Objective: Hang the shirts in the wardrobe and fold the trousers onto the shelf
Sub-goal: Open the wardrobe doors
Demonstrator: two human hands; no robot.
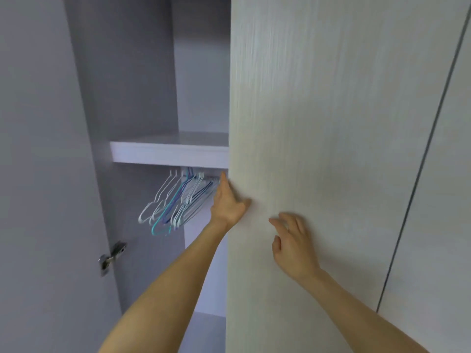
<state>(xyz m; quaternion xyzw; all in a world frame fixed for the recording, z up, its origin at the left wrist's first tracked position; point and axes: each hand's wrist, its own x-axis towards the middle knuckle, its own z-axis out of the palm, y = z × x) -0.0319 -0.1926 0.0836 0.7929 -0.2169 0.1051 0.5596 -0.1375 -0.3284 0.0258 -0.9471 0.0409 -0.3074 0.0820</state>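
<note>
The wardrobe stands partly open in front of me. My left hand (228, 202) grips the left edge of the pale wood-grain door (331, 123), thumb on its front face and fingers hidden behind it. My right hand (293, 243) hovers at the door's front with fingers loosely curled, holding nothing. Inside, a white shelf (168, 151) spans the compartment. Under it hang several empty wire hangers (175, 200), white, teal and blue, bunched together. No shirts or trousers are in view.
The left door (38, 174) is swung open, with a metal hinge (112, 256) on the grey side panel. Another closed door panel (446, 200) lies to the right, past a dark gap. The view is slightly blurred.
</note>
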